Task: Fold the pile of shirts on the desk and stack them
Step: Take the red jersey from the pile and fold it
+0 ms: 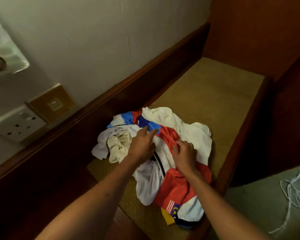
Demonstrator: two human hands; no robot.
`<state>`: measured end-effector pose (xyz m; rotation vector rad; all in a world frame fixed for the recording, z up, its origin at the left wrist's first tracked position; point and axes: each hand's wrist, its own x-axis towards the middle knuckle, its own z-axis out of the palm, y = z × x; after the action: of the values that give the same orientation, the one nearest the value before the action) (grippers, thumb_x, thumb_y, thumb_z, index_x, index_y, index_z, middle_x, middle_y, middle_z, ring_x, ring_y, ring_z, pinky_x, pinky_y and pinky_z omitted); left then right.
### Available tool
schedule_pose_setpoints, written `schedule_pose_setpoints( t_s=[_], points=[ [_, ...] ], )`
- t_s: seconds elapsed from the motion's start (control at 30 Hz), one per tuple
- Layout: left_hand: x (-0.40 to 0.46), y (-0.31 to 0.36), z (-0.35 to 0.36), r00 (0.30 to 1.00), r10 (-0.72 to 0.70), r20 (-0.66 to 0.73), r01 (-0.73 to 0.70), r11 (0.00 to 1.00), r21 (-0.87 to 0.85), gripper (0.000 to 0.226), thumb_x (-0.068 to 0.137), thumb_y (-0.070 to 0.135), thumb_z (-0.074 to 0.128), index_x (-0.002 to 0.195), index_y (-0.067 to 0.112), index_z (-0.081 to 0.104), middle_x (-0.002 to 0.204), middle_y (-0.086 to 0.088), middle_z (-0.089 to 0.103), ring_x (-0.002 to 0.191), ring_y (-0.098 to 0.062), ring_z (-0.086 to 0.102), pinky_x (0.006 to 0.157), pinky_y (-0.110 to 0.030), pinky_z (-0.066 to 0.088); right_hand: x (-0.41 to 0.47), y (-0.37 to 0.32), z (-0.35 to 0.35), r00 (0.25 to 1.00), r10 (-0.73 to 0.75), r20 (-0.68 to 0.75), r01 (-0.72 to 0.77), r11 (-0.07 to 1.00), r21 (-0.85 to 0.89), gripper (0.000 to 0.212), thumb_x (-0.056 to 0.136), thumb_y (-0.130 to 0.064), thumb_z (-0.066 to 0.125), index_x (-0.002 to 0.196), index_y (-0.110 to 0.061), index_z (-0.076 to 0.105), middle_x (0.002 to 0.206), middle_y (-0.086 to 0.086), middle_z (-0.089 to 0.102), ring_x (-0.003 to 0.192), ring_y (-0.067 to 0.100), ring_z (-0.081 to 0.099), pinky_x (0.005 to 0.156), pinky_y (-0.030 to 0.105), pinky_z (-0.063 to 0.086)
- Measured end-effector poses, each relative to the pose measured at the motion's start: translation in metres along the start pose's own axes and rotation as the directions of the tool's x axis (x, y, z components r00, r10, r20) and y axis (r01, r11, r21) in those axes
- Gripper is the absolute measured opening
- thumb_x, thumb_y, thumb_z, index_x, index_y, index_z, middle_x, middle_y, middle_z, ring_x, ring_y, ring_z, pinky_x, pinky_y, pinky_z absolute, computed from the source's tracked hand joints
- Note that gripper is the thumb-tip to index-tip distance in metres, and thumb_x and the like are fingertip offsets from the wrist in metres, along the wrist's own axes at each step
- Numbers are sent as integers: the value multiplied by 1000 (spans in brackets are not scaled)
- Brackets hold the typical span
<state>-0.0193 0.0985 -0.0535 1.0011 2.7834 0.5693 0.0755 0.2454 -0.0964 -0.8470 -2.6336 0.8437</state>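
A pile (pixel 156 153) of crumpled shirts lies on the bench (pixel 215 94), whose top is covered with a woven tan mat and edged in dark wood. Both hands are down on the pile. The left hand (pixel 142 144) rests palm down on the cloth with its fingers stretched out straight, the fingertips touching a blue patch (pixel 146 124) of a red, white and blue shirt; it holds nothing. The right hand (pixel 184 153) sits just to the right of the left one, its fingers curled in and pinching a fold of the red shirt (pixel 170 137) that runs between the two hands. Left of the left hand lies a cream shirt (pixel 119 146) bunched against a white one (pixel 102 144). Beyond the right hand, a white shirt (pixel 185 125) spreads over the far side of the pile. Nearer the person than the right hand, a red and white shirt with a small flag patch (pixel 172 206) hangs toward the bench's front edge. Far to the left of the left hand, on the pale wall, are a white socket (pixel 16 125) and a tan plate (pixel 52 103). To the right of the right arm, past the bench edge, a tangle of white cord (pixel 296 191) lies on a greenish surface.
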Motion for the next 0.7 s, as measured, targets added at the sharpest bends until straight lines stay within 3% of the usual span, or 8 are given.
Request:
schedule_pose_setpoints(
  t_s=[0.1, 0.2, 0.27, 0.4, 0.53, 0.6, 0.7],
  points=[
    [13, 11, 2, 998, 42, 47, -45, 996, 80, 61, 96, 26, 54, 149, 39, 28, 157, -21, 16, 145, -37, 15, 108, -55, 34, -14, -4, 5, 982, -179, -62, 189, 947, 260, 23, 90, -18, 52, 97, -6, 71, 91, 11, 69, 88, 26, 63, 79, 34, 48],
    [9, 0, 0, 996, 65, 56, -70, 992, 104, 43, 97, 28, 53, 140, 34, 48, 159, -13, 21, 148, -32, 9, 112, -55, 27, -32, -15, 6, 972, -228, -56, 231, 892, 388, 24, 95, -18, 51, 101, -5, 70, 90, 7, 68, 82, 15, 62, 74, 18, 45],
    [-6, -17, -5, 996, 94, -3, -94, 995, 15, 37, 94, 21, 58, 131, 27, 60, 154, -12, 34, 146, -33, 20, 110, -54, 31, -42, -22, 8, 967, -249, -60, 251, 875, 413, 27, 97, -24, 49, 101, -6, 69, 90, 5, 69, 83, 15, 63, 74, 22, 48],
    [-53, -46, -28, 985, 117, -127, -126, 990, -70, 29, 83, 10, 70, 110, 19, 71, 123, -12, 61, 116, -34, 55, 91, -47, 49, -65, -45, 10, 931, -366, 19, 324, 847, 421, 35, 99, -40, 44, 89, -14, 65, 80, -3, 66, 74, 14, 61, 66, 40, 50],
    [-113, -57, -53, 974, 57, -221, -73, 995, -68, 28, 80, 16, 66, 107, 21, 73, 97, -6, 68, 90, -28, 62, 75, -40, 52, -99, -81, 4, 875, -479, 68, 398, 793, 462, 34, 94, -46, 51, 84, -16, 62, 76, -2, 63, 71, 17, 59, 65, 43, 48],
    [-152, -61, -60, 967, 13, -253, -35, 996, -82, 33, 77, 19, 62, 107, 19, 74, 93, -7, 70, 87, -28, 63, 73, -38, 53, -123, -93, 5, 839, -521, 159, 416, 800, 432, 41, 84, -56, 56, 93, -17, 64, 85, -1, 65, 80, 19, 60, 72, 39, 49],
    [-217, -73, -66, 940, -161, -300, 98, 972, -215, 48, 73, 34, 48, 110, 18, 74, 104, -4, 74, 92, -25, 65, 81, -36, 54, -152, -91, 13, 805, -497, 324, 465, 868, 176, 51, 75, -50, 60, 117, -22, 62, 110, 3, 64, 103, 22, 60, 88, 36, 48]
  ],
)
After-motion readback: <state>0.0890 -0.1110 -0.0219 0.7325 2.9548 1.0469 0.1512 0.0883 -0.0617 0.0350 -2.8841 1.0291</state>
